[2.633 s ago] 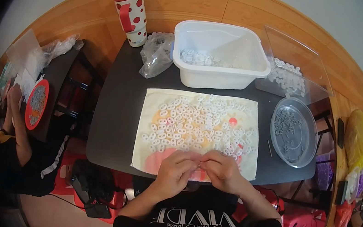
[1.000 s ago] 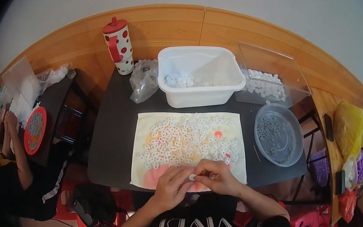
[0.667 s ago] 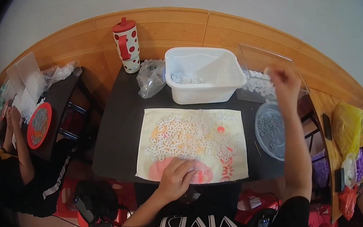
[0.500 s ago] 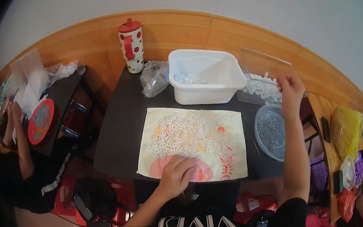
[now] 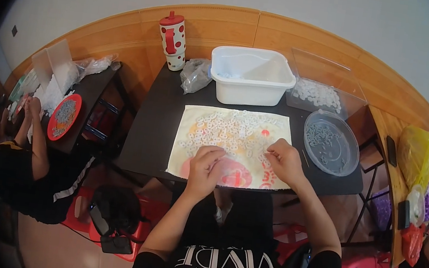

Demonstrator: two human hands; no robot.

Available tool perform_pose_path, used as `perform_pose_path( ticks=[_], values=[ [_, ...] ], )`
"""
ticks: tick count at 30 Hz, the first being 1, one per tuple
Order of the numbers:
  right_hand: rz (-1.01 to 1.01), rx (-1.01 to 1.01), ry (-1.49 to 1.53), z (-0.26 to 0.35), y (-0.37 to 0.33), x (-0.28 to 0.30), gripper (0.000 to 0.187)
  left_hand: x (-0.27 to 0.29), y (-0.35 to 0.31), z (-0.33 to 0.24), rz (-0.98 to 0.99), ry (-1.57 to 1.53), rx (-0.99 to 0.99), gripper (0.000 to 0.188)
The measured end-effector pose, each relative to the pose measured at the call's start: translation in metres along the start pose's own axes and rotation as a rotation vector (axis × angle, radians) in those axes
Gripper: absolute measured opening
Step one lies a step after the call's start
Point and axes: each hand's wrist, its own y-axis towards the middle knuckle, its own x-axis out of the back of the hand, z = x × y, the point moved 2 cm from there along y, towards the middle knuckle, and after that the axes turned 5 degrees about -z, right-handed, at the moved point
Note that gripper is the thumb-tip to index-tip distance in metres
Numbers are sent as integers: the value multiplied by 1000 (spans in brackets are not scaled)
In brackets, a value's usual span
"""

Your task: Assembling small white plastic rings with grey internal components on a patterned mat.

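Note:
A pale yellow cloth [image 5: 185,130] with pink and orange printing lies before me, covered with many small white ring-like pieces [image 5: 220,129]. My left hand [image 5: 205,171] is over the cloth's near edge, fingers curled in toward the thumb; what they hold, if anything, is hidden. Over the cloth's right part is my right hand [image 5: 285,163], thumb and fingertips pinched together beside some of the pieces. Anything in that pinch is too small to make out. Right of the cloth, a round clear tub [image 5: 352,161] holds small grey pieces [image 5: 321,136].
Behind the cloth stand a white plastic tub [image 5: 250,92], a clear box of white pieces [image 5: 316,93], a crumpled plastic bag [image 5: 195,76] and a spotted tumbler [image 5: 172,43]. A thin stick lies near the round tub. At left, another person works beside a red plate [image 5: 77,101].
My right hand has come back from above the clear box to the cloth's right side. My left hand stays over the near edge. The whole view has shifted slightly.

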Motion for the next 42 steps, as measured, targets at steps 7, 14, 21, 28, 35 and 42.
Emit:
perform_pose_path(
  ticks=[7, 14, 21, 28, 35, 42],
  values=[
    [-43, 221, -149, 8, -4, -3, 12, -1, -6, 2, 27, -28, 81, 30],
    [33, 322, -237, 31, 5, -16, 17, 3, -10, 3, -28, -74, 118, 33],
    [113, 321, -342, 30, 12, -22, 17, -2, -6, 3, 13, -44, 140, 33],
    [149, 367, -286, 28, 14, -25, 14, 1, -6, 3, 20, -28, 107, 31],
    [83, 334, -309, 29, 10, -26, 11, 0, -4, -1, -13, 7, 74, 30],
    [54, 204, -198, 55, -10, -25, 11, -5, -2, -11, -1, 162, -43, 26]
  ],
)
